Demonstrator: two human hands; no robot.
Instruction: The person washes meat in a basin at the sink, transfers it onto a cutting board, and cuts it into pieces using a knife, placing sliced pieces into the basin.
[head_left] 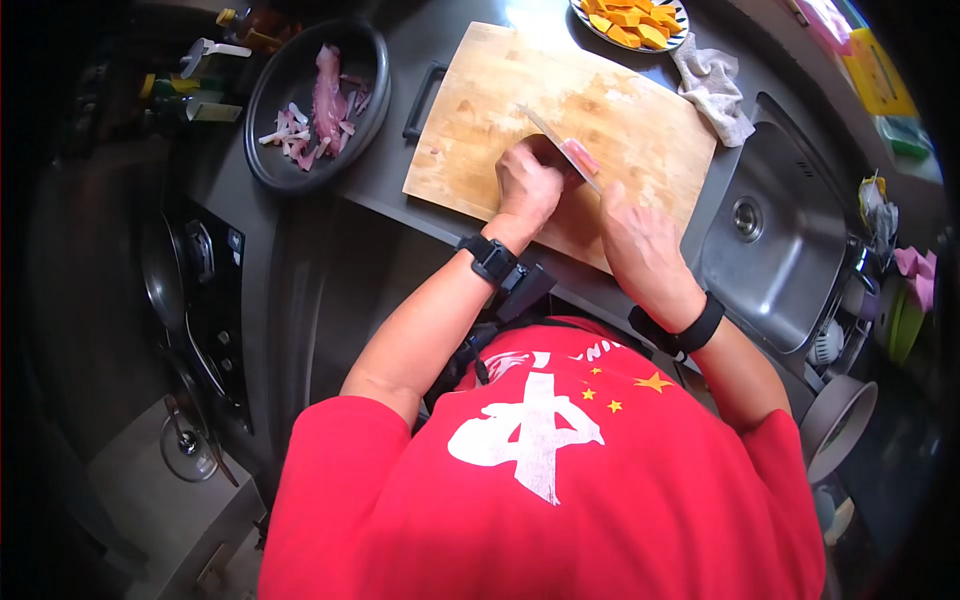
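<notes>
My right hand (pixel 640 238) is closed around the handle of a kitchen knife (pixel 547 128), whose blade slants up and left over the wooden cutting board (pixel 470 110). Against the blade's right side shows a small piece of pink meat (pixel 580 153). My left hand (pixel 530 182) is close on the blade's other side, its fingers curled down at the meat; the fingertips are partly hidden. At the upper left, a dark round bowl (pixel 262 165) holds a longer strip of meat (pixel 328 95) and several cut pale pink strips (pixel 287 132).
A plate (pixel 682 18) of orange chunks (pixel 630 22) stands behind the board. A crumpled cloth (pixel 715 92) touches the board's right corner. To the right is a steel sink (pixel 775 270). Bottles (pixel 215 110) stand left of the bowl, and a stove (pixel 215 300) lies lower left.
</notes>
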